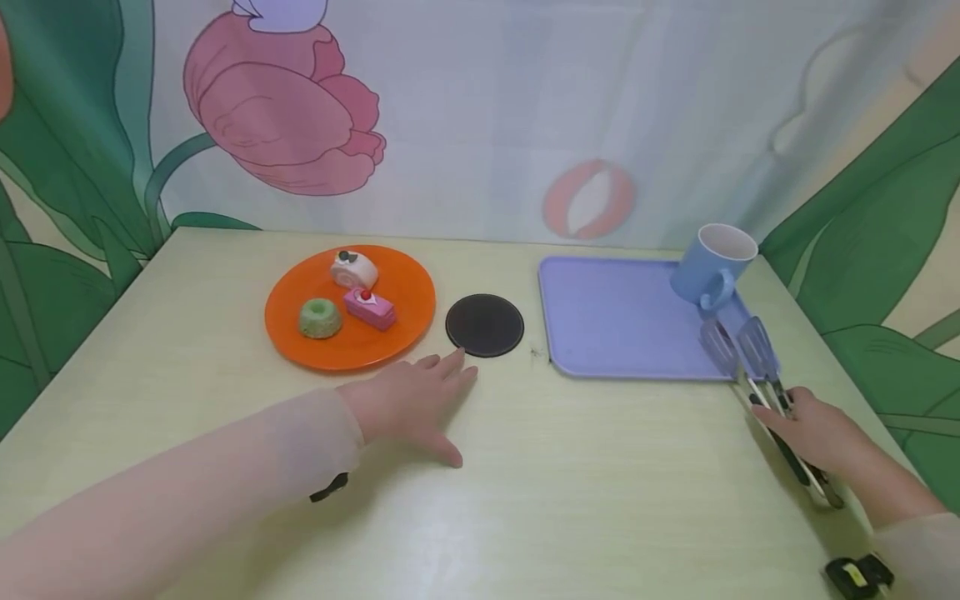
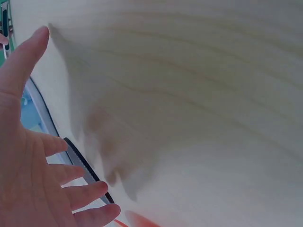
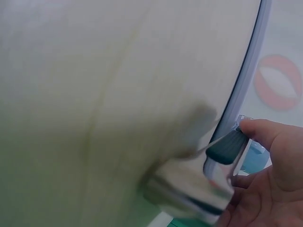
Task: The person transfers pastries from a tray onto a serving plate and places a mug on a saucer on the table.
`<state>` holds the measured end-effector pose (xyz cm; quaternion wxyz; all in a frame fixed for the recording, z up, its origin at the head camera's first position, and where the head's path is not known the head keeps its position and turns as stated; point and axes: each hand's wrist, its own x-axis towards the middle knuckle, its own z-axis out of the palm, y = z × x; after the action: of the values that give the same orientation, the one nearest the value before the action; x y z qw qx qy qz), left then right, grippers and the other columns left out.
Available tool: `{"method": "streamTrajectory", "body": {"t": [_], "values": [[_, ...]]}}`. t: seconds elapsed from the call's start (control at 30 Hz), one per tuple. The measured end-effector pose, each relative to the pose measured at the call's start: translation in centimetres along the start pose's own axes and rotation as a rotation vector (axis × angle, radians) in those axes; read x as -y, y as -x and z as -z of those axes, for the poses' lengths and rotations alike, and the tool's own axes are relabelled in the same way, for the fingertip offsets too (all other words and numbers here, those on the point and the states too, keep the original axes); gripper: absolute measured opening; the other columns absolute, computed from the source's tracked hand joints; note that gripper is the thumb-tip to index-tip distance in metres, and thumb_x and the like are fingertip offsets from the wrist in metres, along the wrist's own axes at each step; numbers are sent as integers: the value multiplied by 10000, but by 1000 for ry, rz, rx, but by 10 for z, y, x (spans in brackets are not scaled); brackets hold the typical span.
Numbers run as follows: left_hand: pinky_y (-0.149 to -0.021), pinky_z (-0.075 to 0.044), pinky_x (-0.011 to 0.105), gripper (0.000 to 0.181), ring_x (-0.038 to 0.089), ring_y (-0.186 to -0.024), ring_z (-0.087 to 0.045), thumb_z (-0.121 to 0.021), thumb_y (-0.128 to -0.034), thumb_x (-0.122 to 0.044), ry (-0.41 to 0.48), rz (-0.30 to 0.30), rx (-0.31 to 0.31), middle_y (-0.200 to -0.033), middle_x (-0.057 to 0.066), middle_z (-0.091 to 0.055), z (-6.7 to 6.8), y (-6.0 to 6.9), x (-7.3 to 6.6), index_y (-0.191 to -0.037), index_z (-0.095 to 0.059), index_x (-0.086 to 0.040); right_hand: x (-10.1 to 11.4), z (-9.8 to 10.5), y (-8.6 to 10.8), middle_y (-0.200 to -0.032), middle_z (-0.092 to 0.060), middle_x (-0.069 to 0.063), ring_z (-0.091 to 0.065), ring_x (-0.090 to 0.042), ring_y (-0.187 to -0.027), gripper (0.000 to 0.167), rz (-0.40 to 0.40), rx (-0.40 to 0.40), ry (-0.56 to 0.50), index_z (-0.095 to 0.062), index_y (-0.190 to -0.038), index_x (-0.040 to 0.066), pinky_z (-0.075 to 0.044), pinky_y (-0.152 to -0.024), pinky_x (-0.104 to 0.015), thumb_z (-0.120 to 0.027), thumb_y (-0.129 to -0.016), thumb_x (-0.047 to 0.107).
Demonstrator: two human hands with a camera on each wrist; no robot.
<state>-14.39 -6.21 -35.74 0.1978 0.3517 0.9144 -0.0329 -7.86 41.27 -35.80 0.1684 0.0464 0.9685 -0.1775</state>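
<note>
My left hand [image 1: 416, 404] is spread over the table with its fingers straight and holds nothing; its shadow falls on the tabletop below. Its fingertips point at the near edge of a black round coaster [image 1: 484, 325]. In the left wrist view the same palm [image 2: 28, 184] shows bare, thumb apart from the fingers. At the right, my right hand [image 1: 825, 433] grips metal tongs [image 1: 759, 348] with dark handle grips. Their two slotted ends stand apart over the near right corner of a lavender tray [image 1: 615, 321]. The right wrist view shows the thumb on a dark grip [image 3: 227, 147].
An orange plate [image 1: 288, 292] at the left bears a green ring cake [image 1: 320, 318], a pink cake slice [image 1: 370, 310] and a white roll cake [image 1: 354, 271]. A blue mug [image 1: 697, 265] stands at the tray's far right corner. A printed curtain [image 1: 465, 117] hangs behind the table.
</note>
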Motion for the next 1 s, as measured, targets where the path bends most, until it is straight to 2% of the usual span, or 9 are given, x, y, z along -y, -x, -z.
{"method": "streamTrajectory", "body": {"t": [0.17,0.33,0.47,0.57,0.7,0.8,1.0], "values": [[-1059,-247,549,1121,350,-1386,-163,-589,-676,-754,-38,7,20,-1556,103,-31,3,-7,0,-1506,-125,-161,1,-2,-2,-801,-485,-196,-487,-263,-673,734,5,-17,-4,-251,-1133,-263,-413,-526,-343,-343,-987,450],[-1069,-222,549,1155,342,-1398,-118,-571,-651,-787,-73,10,26,-1555,115,-11,6,-12,1,-1507,-117,-159,1,-1,-3,-870,-511,-288,-511,-291,-701,746,2,-9,3,-251,-1142,-265,-440,-541,-365,-364,-980,455],[-1072,-229,534,1177,336,-1402,-101,-589,-628,-790,-93,5,27,-1554,119,-10,8,-16,0,-1506,-125,-158,3,6,-4,-975,-502,-384,-568,-368,-773,801,1,-1,36,-242,-1201,-277,-479,-595,-424,-358,-975,482],[-1072,-229,534,1201,332,-1404,-89,-610,-609,-786,-86,12,39,-1553,121,-14,10,-19,-2,-1506,-121,-156,7,15,-4,-1065,-473,-415,-555,-461,-867,810,19,-70,42,-239,-1252,-274,-477,-656,-495,-349,-978,480],[-1078,-224,522,1236,327,-1405,-86,-625,-583,-786,-60,41,77,-1553,125,-19,12,-23,-3,-1507,-103,-155,16,26,-5,-1138,-445,-402,-483,-519,-981,734,57,-209,8,-280,-1280,-234,-439,-714,-565,-369,-986,433],[-1083,-221,509,1250,320,-1406,-87,-629,-571,-787,-45,55,102,-1553,123,-16,13,-25,-4,-1507,-95,-154,23,33,-8,-1176,-432,-380,-447,-517,-1038,708,73,-250,-12,-290,-1297,-205,-420,-747,-586,-369,-988,426],[-1092,-219,475,1265,302,-1409,-83,-635,-568,-783,-31,49,116,-1554,119,-7,12,-27,-4,-1503,-104,-118,35,38,-22,-1219,-418,-343,-416,-501,-1096,698,95,-268,-65,-283,-1339,-152,-410,-781,-596,-347,-985,446]]}}
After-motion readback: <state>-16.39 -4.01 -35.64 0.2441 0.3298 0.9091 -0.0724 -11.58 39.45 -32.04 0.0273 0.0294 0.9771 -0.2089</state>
